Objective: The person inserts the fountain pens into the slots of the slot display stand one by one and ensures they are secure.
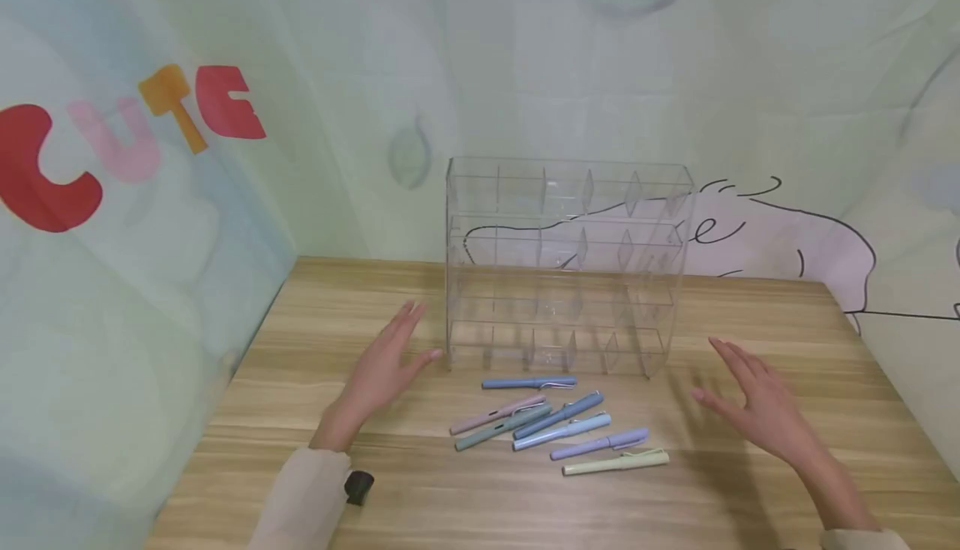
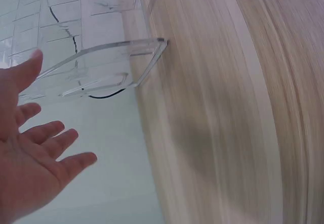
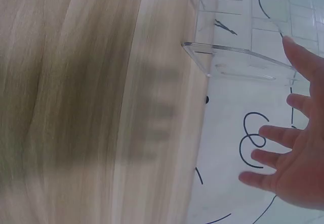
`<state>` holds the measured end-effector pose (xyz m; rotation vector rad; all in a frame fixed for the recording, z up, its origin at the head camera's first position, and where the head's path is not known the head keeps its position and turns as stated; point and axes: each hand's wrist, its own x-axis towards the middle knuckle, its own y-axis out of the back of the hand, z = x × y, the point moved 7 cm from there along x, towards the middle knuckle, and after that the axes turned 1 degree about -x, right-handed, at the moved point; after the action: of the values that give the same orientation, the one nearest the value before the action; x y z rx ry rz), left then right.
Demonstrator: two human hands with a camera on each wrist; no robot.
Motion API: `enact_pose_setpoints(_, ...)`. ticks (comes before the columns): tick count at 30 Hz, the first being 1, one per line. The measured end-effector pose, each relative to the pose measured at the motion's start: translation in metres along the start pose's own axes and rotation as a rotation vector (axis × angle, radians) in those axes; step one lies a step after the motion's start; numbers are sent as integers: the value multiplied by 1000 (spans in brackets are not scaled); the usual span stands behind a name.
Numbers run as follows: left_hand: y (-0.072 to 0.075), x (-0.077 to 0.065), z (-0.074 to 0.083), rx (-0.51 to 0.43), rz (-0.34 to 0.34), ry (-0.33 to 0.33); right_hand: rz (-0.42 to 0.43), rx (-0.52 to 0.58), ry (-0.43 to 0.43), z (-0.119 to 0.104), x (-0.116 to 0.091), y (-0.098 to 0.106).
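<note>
A clear acrylic rack (image 1: 555, 312) with rows of small compartments stands upright on the wooden table. Several pastel pens with clips lie loose in front of it: a blue pen (image 1: 525, 383) closest to the rack, then a pink pen (image 1: 480, 420), a green pen (image 1: 491, 433), a light blue pen (image 1: 558, 433), a lavender pen (image 1: 592, 447) and a pale yellow pen (image 1: 611, 464). My left hand (image 1: 378, 371) is held beside the rack's left side, fingers extended, holding nothing. On the other side, my right hand (image 1: 768, 408) hovers with fingers spread, also holding nothing.
The wooden table (image 1: 300, 333) meets a printed cloth backdrop (image 1: 337, 117) behind and at the left. A black band (image 1: 359, 487) is on the left wrist. Shadow from the right arm falls on the tabletop.
</note>
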<state>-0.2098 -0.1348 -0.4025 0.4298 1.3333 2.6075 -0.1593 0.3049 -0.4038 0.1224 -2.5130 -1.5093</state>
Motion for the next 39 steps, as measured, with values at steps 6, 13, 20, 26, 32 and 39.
enact_pose_setpoints(6, -5, 19, -10, -340, 61, 81, -37, 217, -4, 2, -1, -4)
enact_pose_setpoints(13, -13, 35, -17, -627, 66, 201, -73, 348, 66, 0, 0, -9)
enact_pose_setpoints(20, -19, 43, -13, -622, 68, 227, -152, 403, 190, -7, -4, -27)
enact_pose_setpoints(26, -20, 44, -14, -652, 80, 220, -285, 464, 183, -6, -15, -51)
enact_pose_setpoints(32, -23, 44, -15, -710, 75, 227, -301, 468, 227, -11, -25, -67)
enact_pose_setpoints(39, -24, 44, -16, -718, 84, 243, -310, 476, 200, -13, -31, -80)
